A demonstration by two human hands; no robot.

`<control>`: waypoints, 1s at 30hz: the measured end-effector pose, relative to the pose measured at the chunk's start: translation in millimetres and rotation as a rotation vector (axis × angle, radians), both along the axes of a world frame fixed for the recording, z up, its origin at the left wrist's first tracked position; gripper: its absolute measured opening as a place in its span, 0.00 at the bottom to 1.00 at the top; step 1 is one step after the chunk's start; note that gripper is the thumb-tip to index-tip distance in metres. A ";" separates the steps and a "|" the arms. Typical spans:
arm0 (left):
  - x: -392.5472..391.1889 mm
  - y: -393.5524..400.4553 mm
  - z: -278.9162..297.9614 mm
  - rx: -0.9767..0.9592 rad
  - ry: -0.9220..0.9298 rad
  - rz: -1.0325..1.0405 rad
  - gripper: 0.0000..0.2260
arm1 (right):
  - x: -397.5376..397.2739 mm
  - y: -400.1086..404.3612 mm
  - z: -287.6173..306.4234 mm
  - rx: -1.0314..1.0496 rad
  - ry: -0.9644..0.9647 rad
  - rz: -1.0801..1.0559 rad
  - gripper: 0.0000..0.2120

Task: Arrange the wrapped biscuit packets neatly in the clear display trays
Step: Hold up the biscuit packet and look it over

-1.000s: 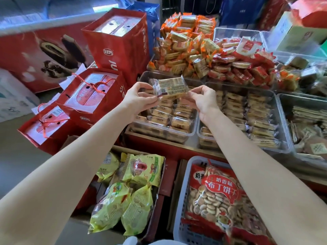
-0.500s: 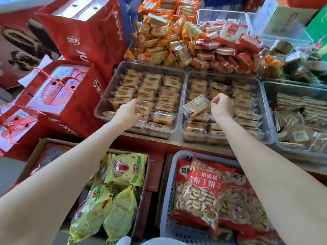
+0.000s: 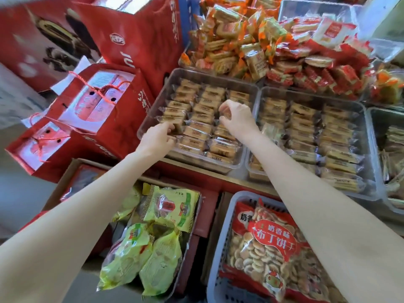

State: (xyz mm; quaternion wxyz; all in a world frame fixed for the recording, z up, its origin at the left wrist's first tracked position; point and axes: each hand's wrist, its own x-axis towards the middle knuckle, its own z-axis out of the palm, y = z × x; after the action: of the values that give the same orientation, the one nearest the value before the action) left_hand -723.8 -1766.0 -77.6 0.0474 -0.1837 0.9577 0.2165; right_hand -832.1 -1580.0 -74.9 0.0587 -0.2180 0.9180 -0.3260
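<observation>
Two clear display trays stand side by side on a counter, both filled with rows of tan wrapped biscuit packets. My left hand (image 3: 160,136) is at the near-left corner of the left tray (image 3: 150,119) and pinches a biscuit packet (image 3: 175,124) in the left column. My right hand (image 3: 237,118) hovers over the same tray's right column, its fingers curled round the top of a packet (image 3: 227,113) there. In the right tray (image 3: 371,154) a loose packet (image 3: 270,131) lies tilted at the left end.
Heaps of orange-wrapped snacks (image 3: 231,44) and red-wrapped snacks (image 3: 317,68) lie behind the trays. Red gift bags (image 3: 102,106) stand to the left. Below the counter are a grey basket (image 3: 220,248) with a big red biscuit bag and a box of green packets (image 3: 153,243). A third tray (image 3: 393,149) is at far right.
The packet held up by both hands went down to the right tray in my right hand. That hand then crossed to the left tray, and my left hand dropped to its near-left corner.
</observation>
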 end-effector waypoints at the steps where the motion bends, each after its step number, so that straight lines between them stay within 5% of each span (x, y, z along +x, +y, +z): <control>1: 6.4 -11.5 -0.7 -0.035 -0.009 0.011 0.19 | 4.0 -19.4 -1.0 -0.014 -0.014 0.088 0.10; 7: 39.0 -57.7 -8.1 -0.084 -0.036 0.013 0.19 | 22.0 -109.9 -37.6 0.255 -0.071 0.440 0.12; 14: 47.4 -72.3 -13.7 0.032 0.045 0.016 0.18 | 23.8 -138.7 -61.7 0.541 0.077 0.385 0.12; 20: 34.7 -74.1 -6.9 0.212 0.224 0.101 0.19 | 17.0 -115.8 -22.3 -0.218 -0.308 0.077 0.11; 25: 15.1 -46.7 17.3 0.831 0.351 0.246 0.14 | 23.7 -64.3 25.8 -0.415 -0.457 0.126 0.07; 30: 11.5 -21.5 36.0 1.081 0.360 0.331 0.09 | 34.8 -22.9 40.7 -0.723 -0.604 -0.031 0.08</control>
State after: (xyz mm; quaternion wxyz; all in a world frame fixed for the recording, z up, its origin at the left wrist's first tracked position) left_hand -712.3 -1787.5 -41.7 -0.0635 -0.2406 0.6632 0.7058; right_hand -797.3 -1603.0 -34.2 0.2388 -0.1062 0.6905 -0.6745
